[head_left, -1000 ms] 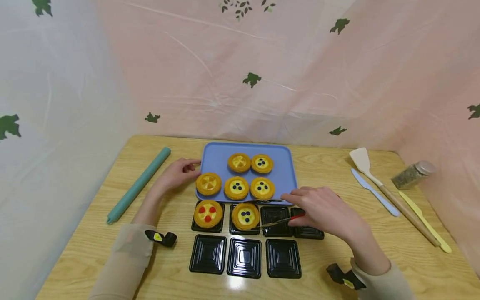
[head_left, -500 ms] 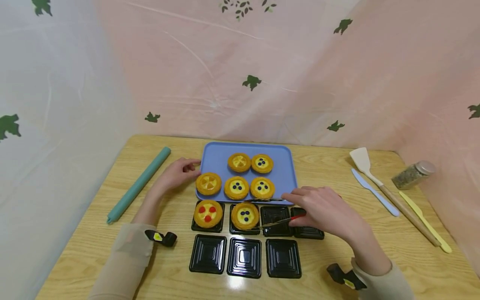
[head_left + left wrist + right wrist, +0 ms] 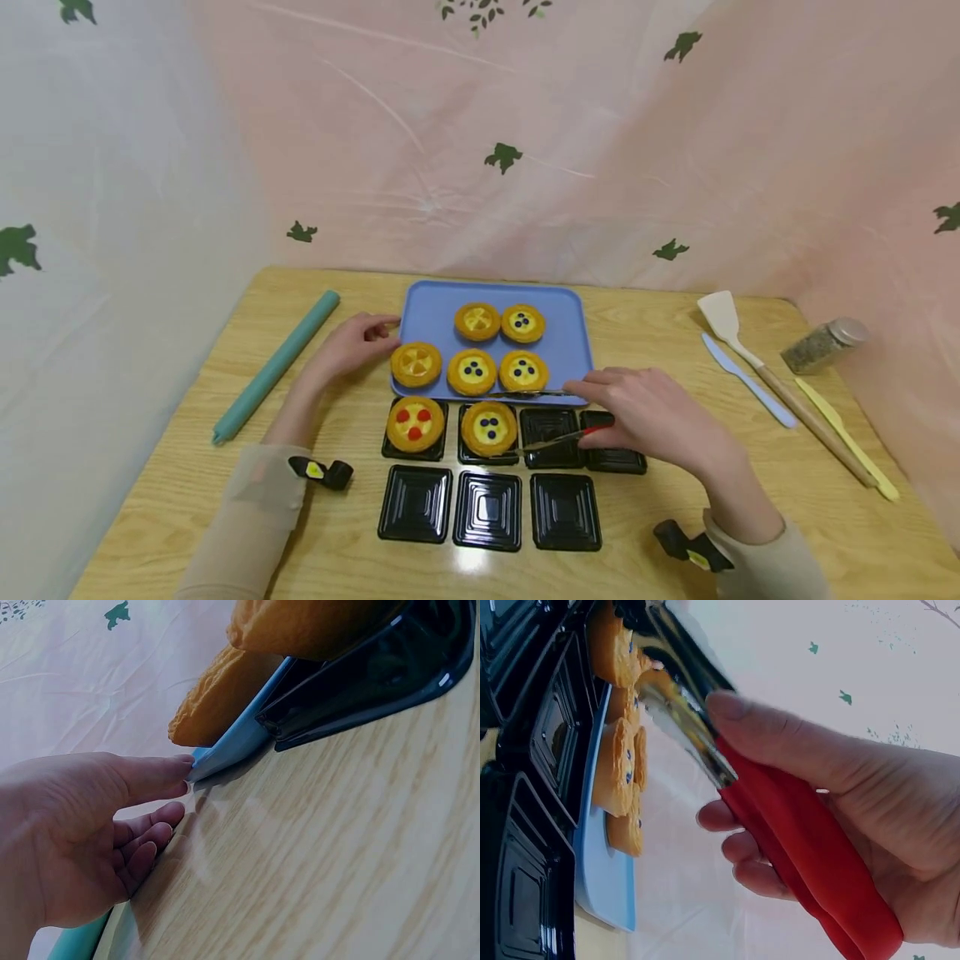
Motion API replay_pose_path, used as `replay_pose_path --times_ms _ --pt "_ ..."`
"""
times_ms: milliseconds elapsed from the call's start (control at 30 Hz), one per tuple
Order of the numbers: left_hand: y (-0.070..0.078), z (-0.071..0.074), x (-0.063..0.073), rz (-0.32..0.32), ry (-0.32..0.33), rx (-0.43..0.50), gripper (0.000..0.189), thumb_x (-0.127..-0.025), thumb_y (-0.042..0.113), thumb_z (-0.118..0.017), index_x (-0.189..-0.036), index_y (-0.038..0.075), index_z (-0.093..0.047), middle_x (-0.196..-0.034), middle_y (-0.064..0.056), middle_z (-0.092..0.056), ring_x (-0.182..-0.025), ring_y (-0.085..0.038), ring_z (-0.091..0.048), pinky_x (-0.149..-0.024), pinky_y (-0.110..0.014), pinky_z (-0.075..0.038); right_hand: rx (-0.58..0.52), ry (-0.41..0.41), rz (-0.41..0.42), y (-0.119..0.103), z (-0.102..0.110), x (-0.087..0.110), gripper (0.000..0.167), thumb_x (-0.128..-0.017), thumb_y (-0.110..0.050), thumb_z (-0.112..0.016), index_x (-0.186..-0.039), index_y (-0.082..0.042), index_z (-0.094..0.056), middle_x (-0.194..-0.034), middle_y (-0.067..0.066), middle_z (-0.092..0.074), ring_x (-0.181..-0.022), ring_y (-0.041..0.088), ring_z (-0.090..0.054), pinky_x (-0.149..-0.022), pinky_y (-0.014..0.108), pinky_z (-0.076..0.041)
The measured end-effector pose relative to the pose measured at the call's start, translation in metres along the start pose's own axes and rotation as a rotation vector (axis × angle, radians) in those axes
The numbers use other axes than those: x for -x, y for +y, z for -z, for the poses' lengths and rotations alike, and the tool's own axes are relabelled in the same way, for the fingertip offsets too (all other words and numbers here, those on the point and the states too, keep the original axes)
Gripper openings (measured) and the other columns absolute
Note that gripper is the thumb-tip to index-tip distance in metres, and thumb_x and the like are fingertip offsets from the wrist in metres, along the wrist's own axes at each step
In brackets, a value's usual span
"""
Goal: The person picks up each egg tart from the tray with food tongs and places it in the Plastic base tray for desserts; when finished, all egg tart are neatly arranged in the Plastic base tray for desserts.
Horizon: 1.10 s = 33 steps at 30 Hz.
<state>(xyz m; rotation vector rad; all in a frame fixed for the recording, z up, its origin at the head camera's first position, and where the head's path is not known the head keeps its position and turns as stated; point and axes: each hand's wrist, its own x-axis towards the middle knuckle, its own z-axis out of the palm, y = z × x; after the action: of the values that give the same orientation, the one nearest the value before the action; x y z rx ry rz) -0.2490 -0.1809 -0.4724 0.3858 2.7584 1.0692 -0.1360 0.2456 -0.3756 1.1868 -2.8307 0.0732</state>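
Observation:
My right hand (image 3: 648, 417) holds red-handled metal tongs (image 3: 780, 817). Their arms stand apart on either side of a tart with blueberries (image 3: 490, 429), which sits in a black square tray (image 3: 467, 454); whether the tips touch it cannot be told. Beside it, a tart with red berries (image 3: 415, 425) fills another black tray (image 3: 442, 451). At the left edge of the blue tray (image 3: 427, 308), my left hand (image 3: 352, 343) touches the rim with its fingertips, other fingers loosely bent. Several tarts lie on the blue tray, some blueberry-topped (image 3: 523, 372), others with yellow wedges (image 3: 416, 365).
More black trays (image 3: 415, 504) stand in the front row, and two behind it lie under the tongs and right hand. A teal roll (image 3: 277, 367) lies at left. At right are a spatula (image 3: 750, 358), blue knife (image 3: 750, 382), yellow knife (image 3: 847, 437) and jar (image 3: 823, 346).
The tongs' arms have spread slightly further around the blueberry tart. My left hand keeps its place at the blue tray. The head view has shifted a little.

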Motion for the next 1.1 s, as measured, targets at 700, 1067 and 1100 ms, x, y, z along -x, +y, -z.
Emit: replay_pose_path --times_ms 700,1067,1100 --pt "0.001 0.004 0.001 0.007 0.001 0.005 0.051 -0.101 0.027 -0.067 -0.146 0.005 -0.057 -0.112 -0.017 -0.066 -0.099 -0.027 -0.059 -0.088 -0.039 -0.046 -0.084 -0.155 0.080 0.024 0.048 -0.100 0.063 -0.084 -0.052 -0.082 -0.134 -0.017 -0.067 -0.097 -0.004 -0.069 -0.071 0.009 -0.054 -0.062 0.028 -0.043" --pt "0.001 0.000 0.002 -0.005 0.001 0.013 0.054 -0.101 0.028 -0.067 -0.147 0.004 -0.056 -0.111 -0.016 -0.067 -0.097 -0.025 -0.058 -0.086 -0.034 -0.045 0.039 -0.317 0.096 0.013 0.039 -0.160 0.062 -0.084 -0.059 -0.078 -0.132 -0.021 -0.067 -0.105 -0.001 -0.072 -0.088 0.017 -0.064 -0.071 0.036 -0.051" --pt "0.002 0.000 0.001 -0.005 0.001 0.011 0.053 -0.101 0.028 -0.067 -0.147 0.003 -0.056 -0.111 -0.016 -0.067 -0.097 -0.025 -0.058 -0.086 -0.034 -0.045 0.043 -0.319 0.103 0.012 0.037 -0.162 0.064 -0.084 -0.059 -0.079 -0.134 -0.020 -0.067 -0.105 0.000 -0.072 -0.088 0.018 -0.064 -0.072 0.037 -0.052"
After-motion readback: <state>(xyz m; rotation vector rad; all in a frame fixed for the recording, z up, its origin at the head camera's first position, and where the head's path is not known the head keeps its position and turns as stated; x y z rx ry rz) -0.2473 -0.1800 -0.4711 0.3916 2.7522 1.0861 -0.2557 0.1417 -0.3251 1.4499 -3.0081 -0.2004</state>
